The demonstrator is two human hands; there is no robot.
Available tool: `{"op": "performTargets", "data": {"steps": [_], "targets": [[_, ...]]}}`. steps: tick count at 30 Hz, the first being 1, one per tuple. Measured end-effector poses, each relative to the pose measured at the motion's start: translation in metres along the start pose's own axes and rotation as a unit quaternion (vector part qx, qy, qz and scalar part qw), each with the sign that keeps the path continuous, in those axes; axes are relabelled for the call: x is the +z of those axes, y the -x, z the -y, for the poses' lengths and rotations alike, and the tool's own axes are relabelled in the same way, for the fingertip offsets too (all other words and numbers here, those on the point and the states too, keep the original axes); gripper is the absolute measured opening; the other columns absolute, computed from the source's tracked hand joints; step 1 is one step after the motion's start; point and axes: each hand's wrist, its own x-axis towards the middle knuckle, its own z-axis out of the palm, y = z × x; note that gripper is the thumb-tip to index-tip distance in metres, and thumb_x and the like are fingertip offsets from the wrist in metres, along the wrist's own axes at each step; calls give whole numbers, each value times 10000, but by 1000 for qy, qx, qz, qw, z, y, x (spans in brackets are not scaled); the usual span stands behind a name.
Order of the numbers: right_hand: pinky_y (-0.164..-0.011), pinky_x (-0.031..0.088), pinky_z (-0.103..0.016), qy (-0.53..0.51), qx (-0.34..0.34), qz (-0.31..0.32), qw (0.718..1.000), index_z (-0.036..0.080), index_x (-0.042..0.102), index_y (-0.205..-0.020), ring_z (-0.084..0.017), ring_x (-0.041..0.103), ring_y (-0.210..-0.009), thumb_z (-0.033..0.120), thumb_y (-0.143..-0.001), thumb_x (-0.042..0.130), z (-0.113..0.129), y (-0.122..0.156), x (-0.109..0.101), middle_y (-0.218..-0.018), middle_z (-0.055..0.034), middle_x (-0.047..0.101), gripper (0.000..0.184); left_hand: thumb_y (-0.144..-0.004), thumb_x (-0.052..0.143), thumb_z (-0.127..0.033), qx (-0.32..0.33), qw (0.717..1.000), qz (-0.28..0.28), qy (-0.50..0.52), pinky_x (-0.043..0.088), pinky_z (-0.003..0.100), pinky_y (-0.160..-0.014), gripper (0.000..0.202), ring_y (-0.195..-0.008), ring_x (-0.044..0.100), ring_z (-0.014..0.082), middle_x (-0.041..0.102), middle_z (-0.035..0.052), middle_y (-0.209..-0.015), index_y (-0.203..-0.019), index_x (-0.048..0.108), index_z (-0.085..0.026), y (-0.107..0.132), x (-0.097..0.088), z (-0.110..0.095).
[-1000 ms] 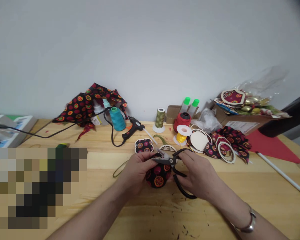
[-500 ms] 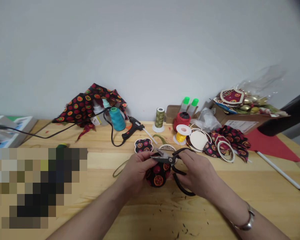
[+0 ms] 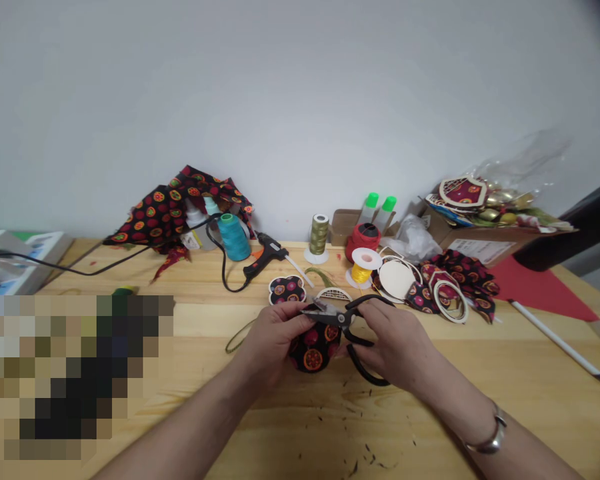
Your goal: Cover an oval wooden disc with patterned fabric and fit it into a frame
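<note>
My left hand (image 3: 270,343) is closed round a small round piece covered in black cloth with red and orange circles (image 3: 314,348), just above the wooden table (image 3: 300,427). My right hand (image 3: 397,347) grips the black loop handles of a pair of scissors (image 3: 347,327). Their blades point left and lie across the top edge of the cloth-covered piece, by my left thumb. A metal bracelet (image 3: 487,440) sits on my right wrist.
Behind my hands lie a flower-shaped cloth piece (image 3: 287,291), a glue gun (image 3: 264,260) with its black cord, thread spools (image 3: 234,237), wooden rings and cloth scraps (image 3: 450,287), and a cardboard box (image 3: 485,230). A white pencil (image 3: 560,343) lies right. Dark snippets dot the near table.
The scissors and the cloth piece have shifted slightly up and left between my hands; the handles look a little wider apart. Everything else is still.
</note>
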Motion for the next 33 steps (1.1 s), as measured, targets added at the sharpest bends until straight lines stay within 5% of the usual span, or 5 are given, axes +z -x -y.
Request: {"op": "performTargets", "data": {"steps": [11,16,20,33], "targets": [[-576,439,-286,-5,-15,-5,1000,162,553,-872,-204,599,-701,247,-748,620,-6,2,0,-812,-79,640,164,-675,729,-243,14,1000,15,-9,517,286,-596,164,-593,670,185,736,56,-689,-798,724,-135,0,-1,1],[-510,366,-241,-111,91,-16,989,191,545,-749,-139,490,-570,262,-746,604,-4,-3,1,-637,8,551,92,-672,738,-273,2,1000,0,-19,516,302,-628,219,-623,681,199,750,90,-732,-821,730,-112,-1,0,-1],[-455,299,-225,-235,193,-13,953,202,473,-624,-106,367,-497,345,-689,641,-2,-8,1,-532,57,415,231,-659,745,-289,-8,1000,-4,-22,505,284,-575,222,-585,680,197,750,87,-709,-791,737,-111,0,0,-1],[-487,383,-237,-489,283,56,823,177,571,-750,-113,496,-518,354,-591,745,4,-10,5,-622,22,604,295,-630,759,-191,-5,998,-25,60,522,309,-649,219,-618,677,180,745,78,-736,-830,710,-117,-2,0,4]]}}
